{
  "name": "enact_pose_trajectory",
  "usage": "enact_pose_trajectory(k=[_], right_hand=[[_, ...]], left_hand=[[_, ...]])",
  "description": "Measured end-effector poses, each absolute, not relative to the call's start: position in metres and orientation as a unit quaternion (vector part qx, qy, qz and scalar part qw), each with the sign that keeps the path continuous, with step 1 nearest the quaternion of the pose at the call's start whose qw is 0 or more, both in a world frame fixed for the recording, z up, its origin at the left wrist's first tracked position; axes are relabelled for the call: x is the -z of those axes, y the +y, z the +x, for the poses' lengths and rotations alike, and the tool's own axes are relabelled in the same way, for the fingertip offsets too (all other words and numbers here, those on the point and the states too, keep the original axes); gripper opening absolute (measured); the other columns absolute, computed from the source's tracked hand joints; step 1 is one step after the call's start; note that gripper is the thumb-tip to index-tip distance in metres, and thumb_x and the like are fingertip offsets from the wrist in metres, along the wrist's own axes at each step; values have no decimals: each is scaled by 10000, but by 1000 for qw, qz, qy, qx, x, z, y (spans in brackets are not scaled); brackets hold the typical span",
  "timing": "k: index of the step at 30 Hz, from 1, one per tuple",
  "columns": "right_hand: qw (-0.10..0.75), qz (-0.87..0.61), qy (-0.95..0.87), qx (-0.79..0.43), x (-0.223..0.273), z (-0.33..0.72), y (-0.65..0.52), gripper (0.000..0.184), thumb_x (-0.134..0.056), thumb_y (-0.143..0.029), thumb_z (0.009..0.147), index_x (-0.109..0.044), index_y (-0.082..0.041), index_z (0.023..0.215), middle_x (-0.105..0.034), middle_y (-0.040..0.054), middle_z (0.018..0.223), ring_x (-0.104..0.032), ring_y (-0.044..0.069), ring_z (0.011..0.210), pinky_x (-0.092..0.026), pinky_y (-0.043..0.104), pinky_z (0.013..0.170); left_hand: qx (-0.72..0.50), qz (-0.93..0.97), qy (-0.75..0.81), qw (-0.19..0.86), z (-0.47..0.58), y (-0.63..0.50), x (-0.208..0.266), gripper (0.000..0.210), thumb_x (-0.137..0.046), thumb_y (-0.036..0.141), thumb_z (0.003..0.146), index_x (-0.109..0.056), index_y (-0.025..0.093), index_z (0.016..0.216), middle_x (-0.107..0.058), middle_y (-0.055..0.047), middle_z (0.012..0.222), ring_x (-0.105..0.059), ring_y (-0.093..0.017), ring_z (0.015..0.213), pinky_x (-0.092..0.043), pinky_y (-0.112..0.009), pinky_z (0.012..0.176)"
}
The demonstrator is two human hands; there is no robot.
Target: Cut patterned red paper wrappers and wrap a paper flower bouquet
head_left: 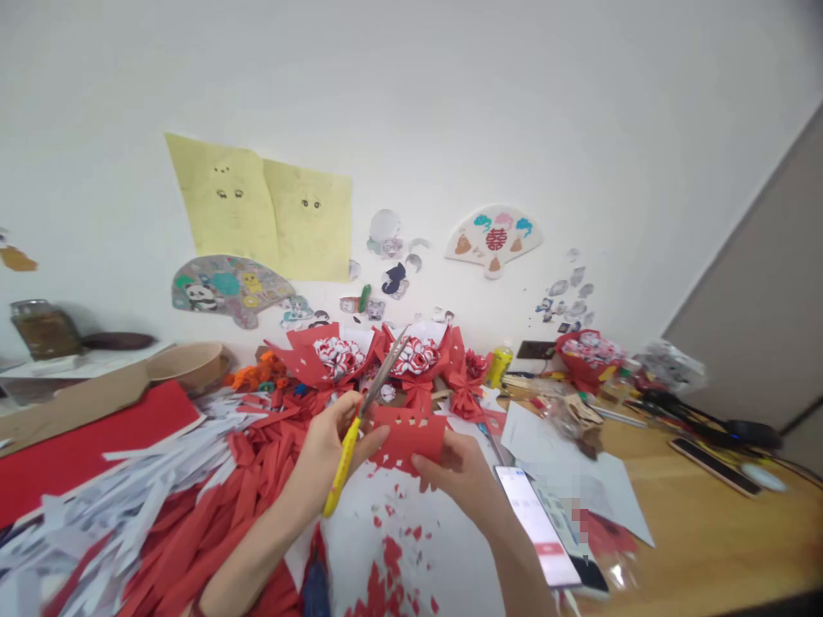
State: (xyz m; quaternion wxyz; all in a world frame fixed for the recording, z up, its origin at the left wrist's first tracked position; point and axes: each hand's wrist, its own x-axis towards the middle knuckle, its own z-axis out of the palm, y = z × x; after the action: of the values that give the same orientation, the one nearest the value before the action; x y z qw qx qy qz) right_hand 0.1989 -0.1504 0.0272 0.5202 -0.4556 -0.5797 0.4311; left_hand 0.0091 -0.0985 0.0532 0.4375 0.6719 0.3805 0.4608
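My left hand (pixel 325 446) is closed on a pair of scissors (pixel 343 470) with a yellow handle, their blades pointing up and away. The thumb of that hand also presses on the left side of a piece of red paper (pixel 405 435). Small notches and holes show along the paper's upper and lower parts. On its right side, my right hand (pixel 459 471) pinches the paper between thumb and fingers. Beneath both hands, red paper scraps (pixel 392 557) lie scattered over a white sheet (pixel 353 523).
Piled red and white paper strips (pixel 212 488) cover the left side. Behind the hands stand red-wrapped paper bouquets (pixel 340 356) against the wall. To the right are a lit phone (pixel 537 527), white paper (pixel 608 488), a dark phone (pixel 715 465) and a bottle (pixel 499 367).
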Motion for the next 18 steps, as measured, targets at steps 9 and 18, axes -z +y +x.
enact_pose_trajectory(k=[9,18], right_hand=[[547,-451,-561,-427,-22,202,-97,308,-712,-449,775,-699,-149,844,-646,18,634,-580,131,532,-461,241,514],[465,-478,-636,-387,-51,219,-84,228,-705,-377,775,-651,-165,710,-596,-14,609,-538,118,541,-429,234,527]], left_hand=[[-466,673,391,422,1,-49,-52,259,-717,331,734,-504,198,798,-443,65,659,-425,-97,605,-357,-200,552],[-451,668,398,438,2,-46,-63,216,-685,343,770,-550,183,822,-577,24,747,-519,-109,650,-414,-209,581]])
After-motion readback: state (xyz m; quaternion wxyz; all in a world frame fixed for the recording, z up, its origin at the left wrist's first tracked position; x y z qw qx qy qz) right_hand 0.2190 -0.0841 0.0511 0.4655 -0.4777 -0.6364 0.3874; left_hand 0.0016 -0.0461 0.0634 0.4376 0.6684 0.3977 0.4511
